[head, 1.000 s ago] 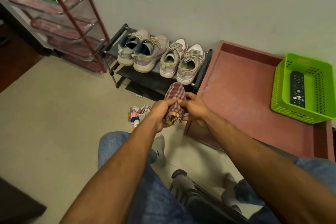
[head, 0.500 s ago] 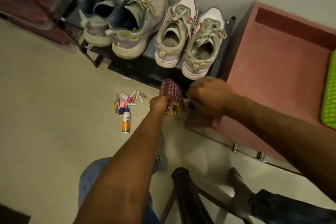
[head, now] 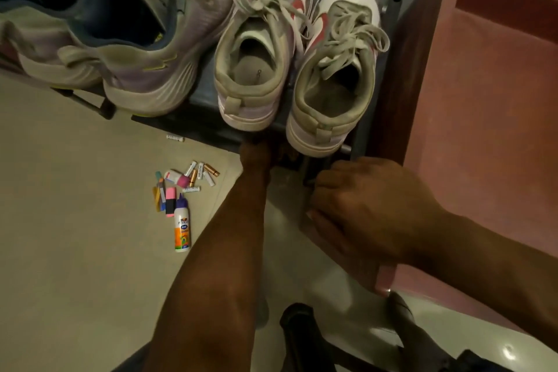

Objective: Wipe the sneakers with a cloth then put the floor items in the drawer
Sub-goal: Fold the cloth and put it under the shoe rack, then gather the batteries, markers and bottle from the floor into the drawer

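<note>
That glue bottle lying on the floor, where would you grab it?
Pinch the glue bottle across its wide labelled body, coming straight down from above. It lies flat, cap pointing at the pile of small items, with bare floor on both long sides, so fingers fit there; the tapered cap end would slip.

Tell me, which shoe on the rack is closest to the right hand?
The white-and-red sneaker at the right end of the rack. Its heel sits just above the right hand; the other three shoes stand farther left.
</note>
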